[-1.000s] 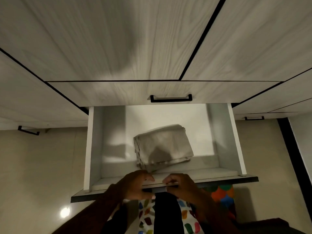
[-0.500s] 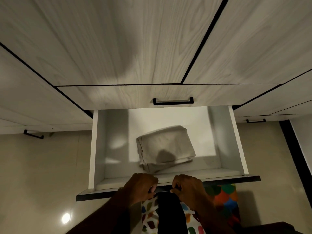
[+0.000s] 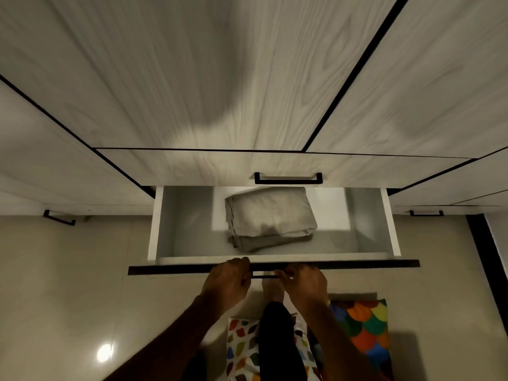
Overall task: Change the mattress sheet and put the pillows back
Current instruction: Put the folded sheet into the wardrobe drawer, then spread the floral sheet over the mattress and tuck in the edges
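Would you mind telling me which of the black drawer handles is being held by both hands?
The lowest handle, on the pulled-out drawer's front, gripped by the left hand and right hand; the others sit untouched on closed fronts.

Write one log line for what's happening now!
hands: left, right grip handle | drawer: open | folded sheet: inside

Drawer (image 3: 390, 224) less open now, folded sheet (image 3: 270, 217) farther under upper front

- Left hand (image 3: 228, 281), at 6 o'clock, knuckles up, fingers curled over the handle (image 3: 264, 275).
- Right hand (image 3: 305, 281) just beside it at 3 o'clock, gripping likewise.
- Both forearms reach forward from 6 o'clock.
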`<action>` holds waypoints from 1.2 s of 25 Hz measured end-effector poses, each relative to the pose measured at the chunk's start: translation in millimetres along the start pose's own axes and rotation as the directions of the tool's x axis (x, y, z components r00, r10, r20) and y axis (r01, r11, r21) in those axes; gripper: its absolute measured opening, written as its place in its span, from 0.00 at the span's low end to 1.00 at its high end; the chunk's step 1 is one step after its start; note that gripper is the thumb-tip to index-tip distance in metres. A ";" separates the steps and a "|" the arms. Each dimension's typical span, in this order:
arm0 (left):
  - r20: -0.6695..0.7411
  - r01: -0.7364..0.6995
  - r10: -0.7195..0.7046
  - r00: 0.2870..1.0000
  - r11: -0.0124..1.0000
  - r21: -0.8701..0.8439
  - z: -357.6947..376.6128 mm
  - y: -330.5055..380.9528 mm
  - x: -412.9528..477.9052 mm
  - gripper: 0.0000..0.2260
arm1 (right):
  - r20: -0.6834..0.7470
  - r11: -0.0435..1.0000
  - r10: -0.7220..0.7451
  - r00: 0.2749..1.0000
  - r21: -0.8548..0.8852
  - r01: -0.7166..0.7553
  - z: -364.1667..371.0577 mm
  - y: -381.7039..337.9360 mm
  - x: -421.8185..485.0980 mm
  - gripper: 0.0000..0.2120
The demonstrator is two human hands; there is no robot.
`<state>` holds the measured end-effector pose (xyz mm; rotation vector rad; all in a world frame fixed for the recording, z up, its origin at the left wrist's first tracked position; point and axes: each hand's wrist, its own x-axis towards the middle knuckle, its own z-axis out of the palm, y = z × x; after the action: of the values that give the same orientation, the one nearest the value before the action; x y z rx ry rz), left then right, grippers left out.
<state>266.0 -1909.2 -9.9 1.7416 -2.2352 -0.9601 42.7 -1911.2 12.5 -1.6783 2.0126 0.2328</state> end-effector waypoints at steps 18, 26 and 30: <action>0.036 0.279 -0.278 0.960 0.933 -0.226 -40.4 9.7 125.1 0.40 | 0.044 0.943 -0.304 0.952 0.158 0.294 -21.0 -38.7 121.1 0.48; 0.022 0.183 -0.182 0.983 0.961 -0.206 -41.5 -6.9 135.2 0.40 | 0.083 0.947 -0.320 0.944 -0.013 0.322 -9.1 -21.4 155.9 0.54; 0.004 0.181 -0.184 0.983 0.967 -0.180 -50.8 0.3 138.6 0.40 | 0.070 0.957 -0.290 0.955 0.042 0.287 -28.8 -32.9 145.9 0.50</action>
<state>246.6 -2055.5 -5.9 1.8885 -1.9373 -1.1451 50.3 -2058.2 -26.7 -1.8876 1.6814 0.1578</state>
